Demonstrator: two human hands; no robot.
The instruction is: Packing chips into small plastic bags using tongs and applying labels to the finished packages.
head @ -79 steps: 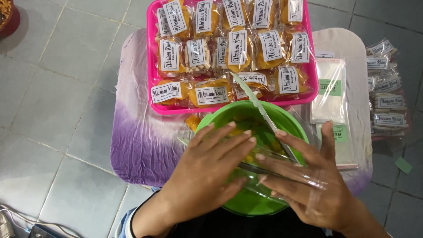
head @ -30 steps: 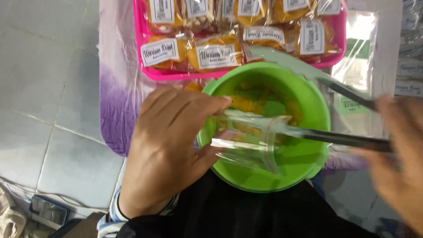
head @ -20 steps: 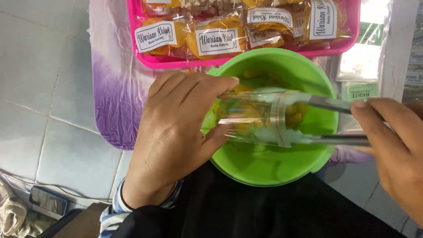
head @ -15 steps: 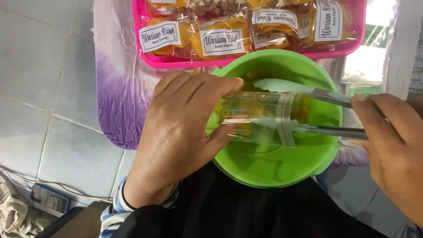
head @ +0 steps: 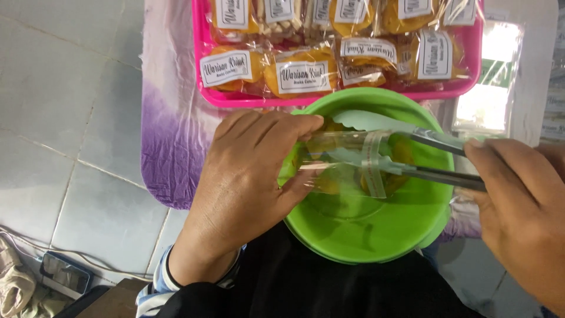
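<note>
My left hand [head: 247,176] holds a small clear plastic bag [head: 344,162] on its side over a green bowl [head: 365,229], pinched between thumb and fingers. My right hand [head: 518,206] grips metal tongs with pale green tips [head: 412,154]. One tong arm reaches into the bag's mouth; the other lies over it. Yellow-orange snack pieces [head: 400,150] show in the bowl behind the bag.
A pink tray [head: 203,70] of sealed snack packets with white labels stands beyond the bowl on a white-and-purple cloth [head: 168,153]. A stack of clear unfilled bags [head: 488,88] lies at the right. Grey tiled floor [head: 70,118] and a phone [head: 65,274] are at the left.
My right hand took up the tongs and swung them in from the right. Their tips went into the bag mouth. My left hand kept the bag steady over the bowl.
</note>
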